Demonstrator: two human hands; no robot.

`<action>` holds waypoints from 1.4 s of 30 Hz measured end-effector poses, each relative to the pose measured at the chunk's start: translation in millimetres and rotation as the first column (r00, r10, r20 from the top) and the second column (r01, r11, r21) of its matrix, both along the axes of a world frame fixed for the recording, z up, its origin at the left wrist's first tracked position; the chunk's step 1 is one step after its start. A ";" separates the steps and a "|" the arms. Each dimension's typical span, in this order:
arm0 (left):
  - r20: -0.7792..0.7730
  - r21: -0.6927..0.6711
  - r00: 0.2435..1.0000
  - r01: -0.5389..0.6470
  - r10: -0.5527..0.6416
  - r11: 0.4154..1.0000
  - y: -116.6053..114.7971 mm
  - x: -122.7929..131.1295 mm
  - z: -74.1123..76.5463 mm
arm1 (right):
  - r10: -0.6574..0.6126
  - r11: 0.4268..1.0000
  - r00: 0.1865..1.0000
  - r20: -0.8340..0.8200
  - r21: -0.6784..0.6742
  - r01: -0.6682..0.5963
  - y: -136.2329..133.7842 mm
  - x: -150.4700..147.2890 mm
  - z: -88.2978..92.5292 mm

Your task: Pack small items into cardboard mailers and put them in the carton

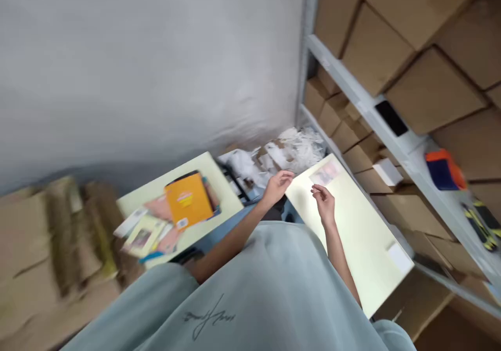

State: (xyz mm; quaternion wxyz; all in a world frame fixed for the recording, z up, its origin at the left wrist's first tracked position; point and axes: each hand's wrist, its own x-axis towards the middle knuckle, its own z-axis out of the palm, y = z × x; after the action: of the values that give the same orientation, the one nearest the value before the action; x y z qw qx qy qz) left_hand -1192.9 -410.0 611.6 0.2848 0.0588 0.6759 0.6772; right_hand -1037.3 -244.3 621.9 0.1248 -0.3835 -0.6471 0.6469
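My left hand [277, 186] is held out at the near left corner of the right-hand pale table [352, 220], fingers stretched and loosely bent, and nothing shows in it. Over the same table top hovers my right hand [324, 201], its fingers half curled towards the left hand, also without a visible object. Just beyond the right hand lies a flat printed item with pinkish colours [325, 173], too blurred to read. A small white piece [399, 258] lies at the table's right end.
On the left pale table [207, 164] lie an orange booklet [188, 201] and several papers and cards [145, 235]. White scraps [299, 145] are heaped by the wall. Shelves [364, 98] at right carry cardboard boxes [434, 90], a phone-like black object [391, 118] and yellow-black tools [479, 228]. Flattened cardboard [27, 236] stands at left.
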 end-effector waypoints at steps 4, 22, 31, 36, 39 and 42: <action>-0.023 -0.017 0.983 -0.181 0.181 0.983 -67.8 58.5 22.2 | 0.184 0.980 0.981 -0.059 -0.066 -0.187 -44.5 6.2 4.8; -0.075 0.229 0.708 -0.673 0.702 0.703 -291.2 150.9 63.8 | 0.847 0.523 0.512 -0.143 0.050 -0.851 -282.1 -9.4 52.6; -0.024 0.198 0.363 -0.912 0.932 0.360 -531.1 193.7 46.5 | 0.962 0.223 0.218 -0.166 0.011 -0.975 -510.6 -29.1 38.5; 0.113 0.134 0.265 -0.959 0.958 0.250 -624.7 209.0 23.6 | 0.989 0.132 0.136 -0.055 -0.072 -0.989 -631.2 -56.9 -0.1; 0.105 0.150 0.278 -0.953 0.955 0.261 -654.0 210.3 21.2 | 0.979 0.181 0.168 0.119 -0.106 -0.978 -693.8 -78.6 -22.7; 0.115 0.190 0.283 -0.947 0.952 0.259 -670.5 209.5 22.9 | 0.956 0.224 0.198 0.216 -0.102 -0.969 -734.4 -91.9 -37.8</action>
State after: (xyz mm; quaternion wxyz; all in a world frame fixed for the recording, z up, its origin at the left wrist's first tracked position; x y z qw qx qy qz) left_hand -983.4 -1080.6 634.5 -0.1936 -0.3185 0.4994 0.7821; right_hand -1129.2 -978.7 584.1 -0.3711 0.0339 -0.7721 0.5148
